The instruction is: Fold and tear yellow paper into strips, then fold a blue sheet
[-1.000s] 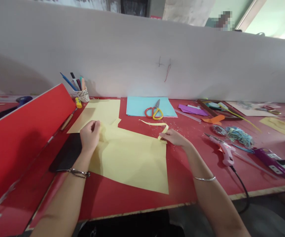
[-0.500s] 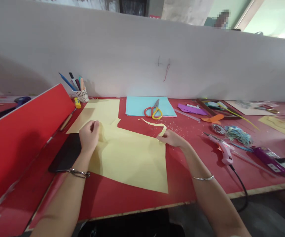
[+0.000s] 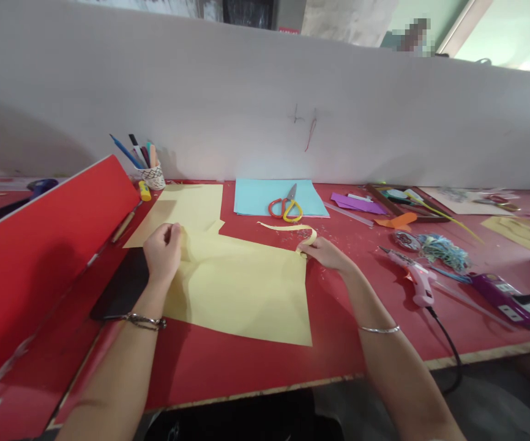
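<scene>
A large pale yellow paper sheet [image 3: 246, 288] lies in front of me, its left side bent upward. My left hand [image 3: 164, 248] is closed on that raised left side. At the sheet's upper right corner, my right hand [image 3: 322, 251] pinches a narrow, curling yellow paper strip [image 3: 287, 227]. Whether those fingers also grip the sheet's corner I cannot tell. Another yellow paper piece [image 3: 186, 202] lies behind the sheet. Scissors [image 3: 287, 205] with one red and one yellow handle rest on light blue paper [image 3: 256, 193], beyond my right hand.
A red board [image 3: 49, 263] leans at left, beside a black phone-like slab [image 3: 125, 285] and a pen cup [image 3: 153, 177]. At right lie a pink glue gun [image 3: 414, 275], a yarn bundle [image 3: 444, 251], a purple power strip [image 3: 506, 297] and purple paper [image 3: 359, 203].
My right hand has shifted slightly to the right, and the strip has curled over more. The sheet's lower right corner has risen a little. My left hand has moved slightly left.
</scene>
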The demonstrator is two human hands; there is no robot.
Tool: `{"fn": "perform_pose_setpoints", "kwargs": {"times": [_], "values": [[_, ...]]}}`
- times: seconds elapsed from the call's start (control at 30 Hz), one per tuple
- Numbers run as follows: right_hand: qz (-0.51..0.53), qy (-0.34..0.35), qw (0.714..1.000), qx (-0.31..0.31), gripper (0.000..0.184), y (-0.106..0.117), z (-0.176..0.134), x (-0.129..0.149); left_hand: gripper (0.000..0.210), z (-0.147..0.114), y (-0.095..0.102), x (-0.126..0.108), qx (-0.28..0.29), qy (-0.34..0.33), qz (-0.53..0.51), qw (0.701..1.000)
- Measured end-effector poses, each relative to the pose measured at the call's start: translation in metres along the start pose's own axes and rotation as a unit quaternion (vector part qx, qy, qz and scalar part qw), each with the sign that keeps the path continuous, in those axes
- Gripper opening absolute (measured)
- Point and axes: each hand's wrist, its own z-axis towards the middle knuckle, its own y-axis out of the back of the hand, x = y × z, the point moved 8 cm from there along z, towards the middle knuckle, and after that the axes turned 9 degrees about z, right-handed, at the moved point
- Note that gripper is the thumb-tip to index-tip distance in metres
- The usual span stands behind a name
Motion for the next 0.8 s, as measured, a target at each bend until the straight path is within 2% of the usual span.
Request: {"fn": "perform_pose_setpoints", "kwargs": {"times": [0.1,0.3,0.5,0.8], "values": [[0.001,-0.006,1.0,0.0,0.026,-0.002,-0.001,-0.001,0.023,0.0,0.001,0.0,-0.006,0.002,0.001,1.0],[0.017,-0.001,0.999,0.049,0.024,-0.016,-0.006,0.002,0.024,-0.001,0.001,-0.001,-0.002,-0.003,0.003,1.0],[0.041,-0.008,0.998,0.051,0.023,-0.014,-0.006,0.001,0.023,0.0,0.0,0.0,-0.003,-0.006,0.003,1.0],[0.09,-0.018,0.994,0.057,0.037,-0.01,-0.006,-0.005,0.023,0.0,-0.003,0.001,0.001,-0.012,0.004,1.0]]}}
